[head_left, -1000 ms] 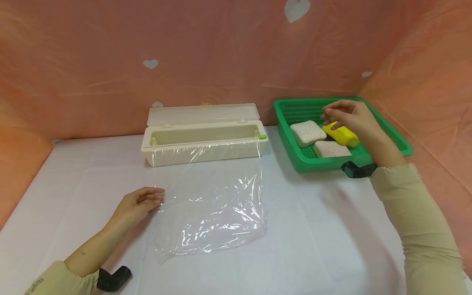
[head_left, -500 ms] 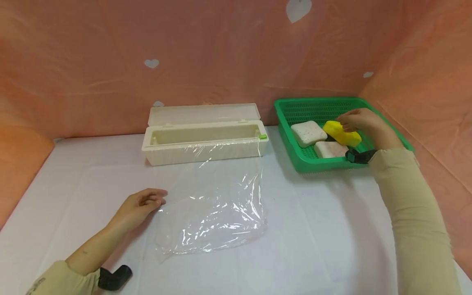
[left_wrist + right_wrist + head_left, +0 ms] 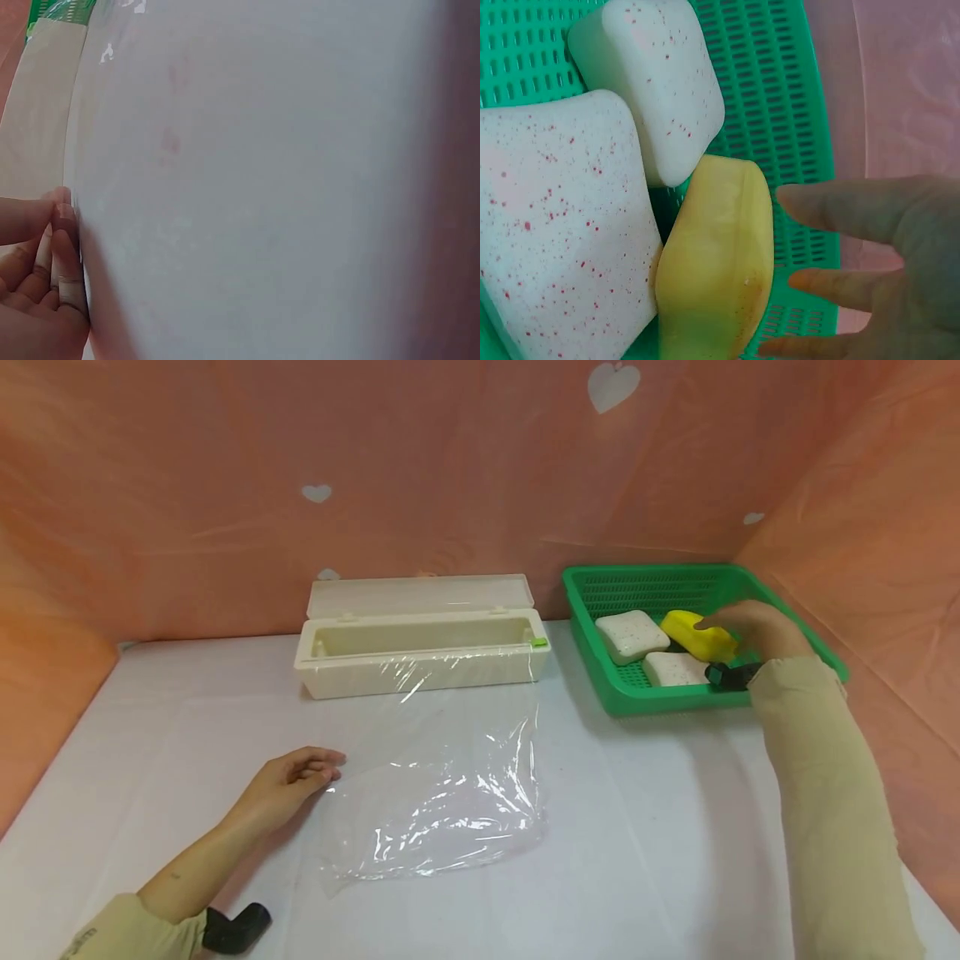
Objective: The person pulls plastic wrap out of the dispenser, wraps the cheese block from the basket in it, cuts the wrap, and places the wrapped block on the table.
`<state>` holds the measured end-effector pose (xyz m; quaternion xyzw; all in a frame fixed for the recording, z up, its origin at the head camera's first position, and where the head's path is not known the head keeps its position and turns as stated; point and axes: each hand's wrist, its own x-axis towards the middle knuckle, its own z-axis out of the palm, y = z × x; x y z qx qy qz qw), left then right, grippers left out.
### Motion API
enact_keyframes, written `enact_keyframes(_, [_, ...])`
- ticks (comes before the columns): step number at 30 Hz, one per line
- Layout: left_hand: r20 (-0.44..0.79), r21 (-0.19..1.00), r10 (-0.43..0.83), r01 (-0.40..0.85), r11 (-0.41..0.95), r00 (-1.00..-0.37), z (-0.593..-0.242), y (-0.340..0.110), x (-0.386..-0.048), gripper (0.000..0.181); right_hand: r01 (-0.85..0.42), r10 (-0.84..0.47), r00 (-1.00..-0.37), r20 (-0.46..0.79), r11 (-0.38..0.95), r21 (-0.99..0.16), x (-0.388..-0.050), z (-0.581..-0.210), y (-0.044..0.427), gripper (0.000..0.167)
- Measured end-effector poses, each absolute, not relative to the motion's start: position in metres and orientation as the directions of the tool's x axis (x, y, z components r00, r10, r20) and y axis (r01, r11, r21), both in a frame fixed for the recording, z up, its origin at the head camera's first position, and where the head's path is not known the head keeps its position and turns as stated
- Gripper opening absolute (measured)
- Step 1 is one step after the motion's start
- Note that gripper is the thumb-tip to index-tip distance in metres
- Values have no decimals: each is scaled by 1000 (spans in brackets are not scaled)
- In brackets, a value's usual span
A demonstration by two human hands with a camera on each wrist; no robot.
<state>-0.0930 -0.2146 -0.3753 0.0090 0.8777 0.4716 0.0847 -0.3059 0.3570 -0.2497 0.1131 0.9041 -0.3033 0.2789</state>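
Observation:
My left hand (image 3: 281, 787) rests at the left edge of a sheet of clear plastic wrap (image 3: 442, 793), its fingers loosely bent. Whether it touches the wrap's edge is unclear. The wrap hangs over the front of a long cream dispenser box (image 3: 420, 674) and lies across the table. At the right, my right hand (image 3: 907, 274) is over the green basket (image 3: 624, 697), fingers straight and spread. They stand just beside a yellow faceted, fruit-like piece (image 3: 718, 262), apart from it in the right wrist view. Two white blocks with red specks (image 3: 562, 232) lie beside the yellow piece.
The dispenser's lid (image 3: 420, 597) stands open at the back, with a small green slider (image 3: 538, 642) at its right end. Orange cloth with white hearts (image 3: 450, 468) walls off the back and sides. White cloth (image 3: 600, 877) covers the table.
My right hand has lowered into the basket, to the right side of the yellow piece. My left hand has stayed almost still by the wrap.

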Motion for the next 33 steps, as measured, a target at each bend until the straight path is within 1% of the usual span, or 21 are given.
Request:
enact_keyframes(3, [-141,828,97,-63,557,-985,-375,-215,-93,29,391,32,-809,-587,775,-497,-306,-253,360,81])
enact_keyframes(7, [-144,827,106,-61,558,-984,-374,-216,-93,30,408,64,-809,-584,776,-481,-305,-257,363,86])
enact_keyframes(12, [-147,821,107,-61,567,-983,-374,-217,-92,30,381,108,-802,-588,850,-364,-309,-261,366,95])
enact_keyframes(15, [-147,821,107,-61,568,-983,-375,-216,-93,30,386,118,-792,-599,857,-341,-309,-261,368,103])
enact_keyframes(16, [-147,820,107,-60,569,-983,-375,-216,-93,29,398,128,-793,-596,849,-348,-308,-261,368,107])
enact_keyframes(19, [-145,825,109,-59,562,-983,-375,-216,-94,29,428,170,-821,-545,815,-391,-304,-258,364,112])
enact_keyframes(22, [-145,826,110,-59,560,-983,-375,-216,-94,29,422,234,-873,-428,804,-420,-299,-254,357,109])
enact_keyframes(25, [-145,827,108,-60,560,-983,-375,-216,-94,29,389,262,-908,-328,818,-423,-296,-248,350,106])
enact_keyframes(28, [-148,826,105,-64,560,-984,-376,-216,-94,29,355,243,-929,-279,795,-492,-293,-241,343,104])
enact_keyframes(31, [-148,827,103,-66,558,-984,-376,-217,-94,29,337,233,-940,-248,740,-582,-290,-235,335,104])
enact_keyframes(33, [-149,828,105,-66,557,-983,-377,-217,-94,29,326,235,-945,-226,715,-619,-288,-231,330,103])
